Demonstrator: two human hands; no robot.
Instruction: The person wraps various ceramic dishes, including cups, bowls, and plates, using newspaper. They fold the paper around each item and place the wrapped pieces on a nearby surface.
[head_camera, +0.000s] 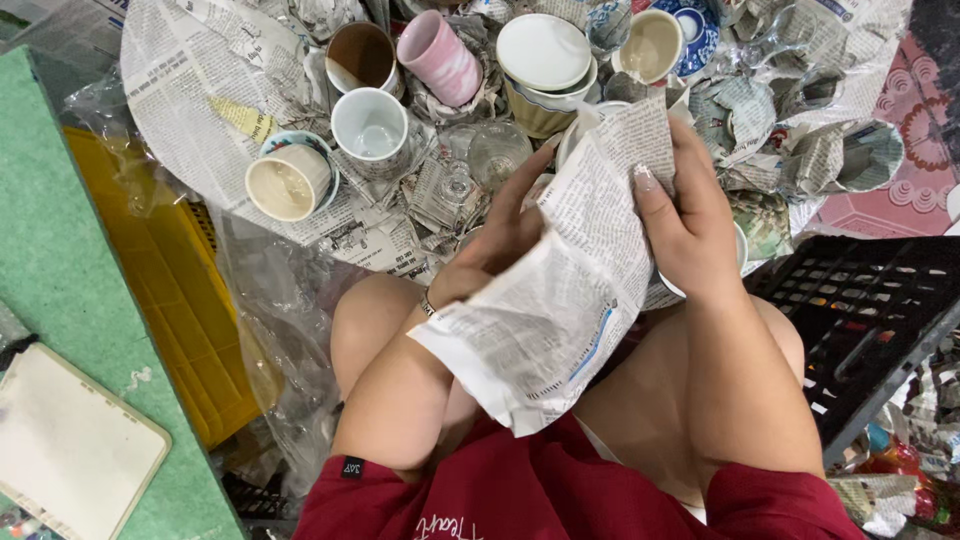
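A wide spread of newspaper (200, 110) is lying beyond both hands, carrying a crowd of crockery. To the left of the left hand a green board (60, 250) is running down the edge of the view, with a yellow crate (170, 290) lying between it and the person's knee; to the right of the right hand a black plastic crate (860, 310) is sitting just past the forearm.

Between the hands a torn newspaper sheet (560, 300) is hanging down over the lap. The right hand (690, 225) is gripping its upper right edge, thumb pressing on the front and fingers curling behind, where a white rim is peeping out (what it is wrapping I cannot tell). The left hand (495, 245) is lying partly under the sheet's left edge, fingers stretching up and loosely spread, touching the paper; whether it is pinching it is hidden.

Beyond the left hand a clear glass (497, 150) is standing nearest, then a white cup (370, 125), a cream cup (288, 183) further left, a brown-lined cup (360, 55) and a pink cup (440, 55) lying on its side. Beyond the right hand a white lid (543, 50) is resting on a stack of bowls, beside a beige cup (650, 45).
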